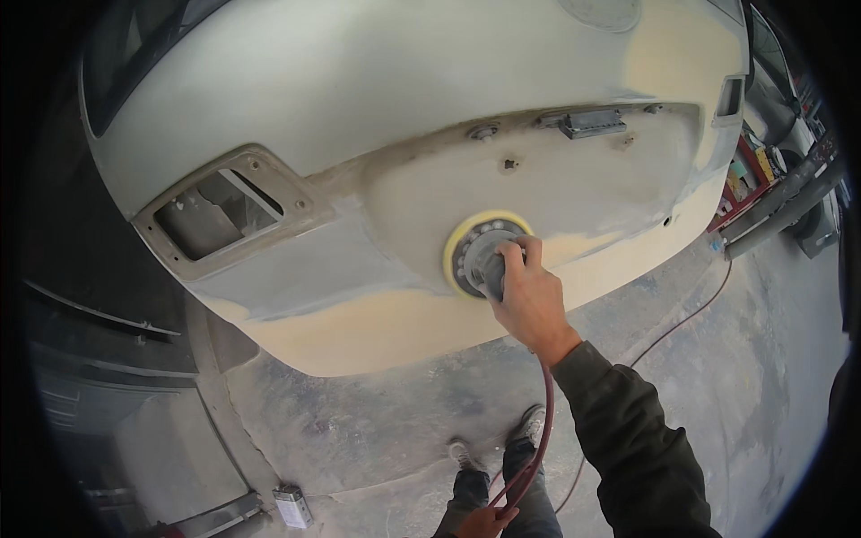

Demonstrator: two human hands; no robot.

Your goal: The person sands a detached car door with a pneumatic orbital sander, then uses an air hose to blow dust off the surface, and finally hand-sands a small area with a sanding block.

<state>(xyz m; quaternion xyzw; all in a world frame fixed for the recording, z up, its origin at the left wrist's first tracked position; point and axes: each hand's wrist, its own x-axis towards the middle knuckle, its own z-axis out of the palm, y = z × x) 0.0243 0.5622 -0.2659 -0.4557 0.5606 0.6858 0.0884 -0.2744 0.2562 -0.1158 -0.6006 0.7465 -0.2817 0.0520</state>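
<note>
My right hand (535, 305) is wrapped round a round air sander (487, 260), whose yellow-rimmed pad lies against the recessed middle of a car tailgate (430, 193). The tailgate is matte grey and white, with cream filler patches (359, 327) along its lower edge and at the upper right. From the sander a dark red air hose (549, 403) hangs down past my legs. Low in the picture, my left hand (485, 523) grips that hose, its fingers partly cut off by the lower edge.
A rectangular lamp opening (220, 215) gapes at the tailgate's left. Near its top edge sits a black latch piece (592, 124). A metal can (292, 507) stands on the dusty concrete floor (359, 430). At the right are a red rack (746, 184) and grey tubes (780, 211); the hose trails there.
</note>
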